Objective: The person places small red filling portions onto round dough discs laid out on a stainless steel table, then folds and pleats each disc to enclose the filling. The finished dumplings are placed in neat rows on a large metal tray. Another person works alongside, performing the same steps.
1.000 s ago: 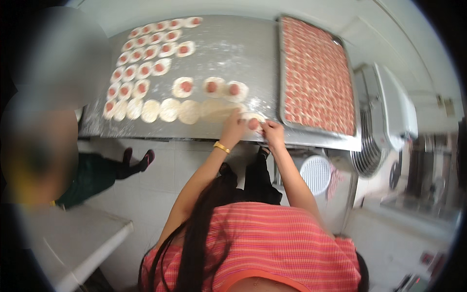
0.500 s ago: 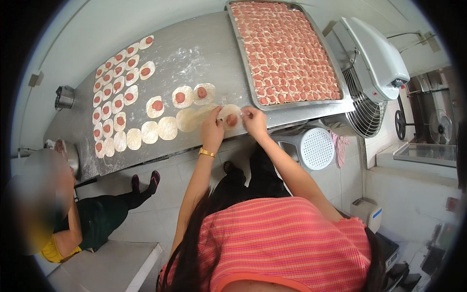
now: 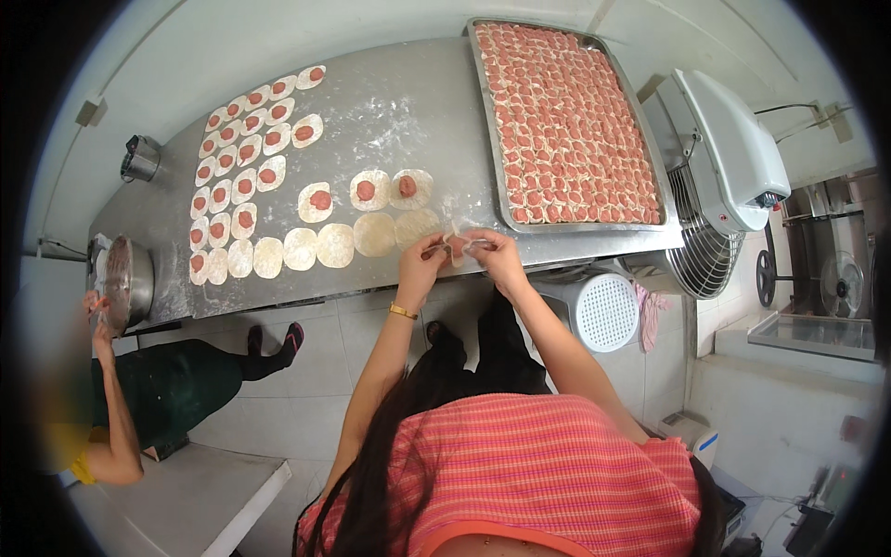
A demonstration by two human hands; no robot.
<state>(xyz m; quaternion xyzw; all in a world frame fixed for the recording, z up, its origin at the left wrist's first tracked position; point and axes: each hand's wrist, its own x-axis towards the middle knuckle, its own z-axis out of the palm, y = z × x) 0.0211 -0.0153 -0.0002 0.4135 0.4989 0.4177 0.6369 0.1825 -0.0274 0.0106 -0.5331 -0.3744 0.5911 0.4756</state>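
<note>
A round dough wrapper (image 3: 455, 245) with pink meat filling is pinched between my two hands at the table's near edge. My left hand (image 3: 423, 267) grips its left side, fingers closed. On the opposite side my right hand (image 3: 501, 258) pinches it too. The wrapper's sides are drawn up around the filling, partly hidden by my fingers. Left of my hands lies a row of plain wrappers (image 3: 336, 245), some overlapping. Behind that row are filled wrappers, the nearest being a flat one with a meat portion (image 3: 408, 187). More filled wrappers (image 3: 243, 186) cover the table's left part.
A large metal tray (image 3: 676, 226) packed with open-topped meat dumplings stands at the right of the floured metal table (image 3: 371, 79). Beyond it is a white mixer (image 3: 729, 139). A white stool (image 3: 608, 311) stands below. At left, a co-worker's hand (image 3: 96, 304) is near a metal bowl (image 3: 139, 283).
My fingers have drawn the flat filled wrapper's sides up around its meat. The whole view has shifted slightly. The co-worker at left has changed posture, a hand now showing by the bowl.
</note>
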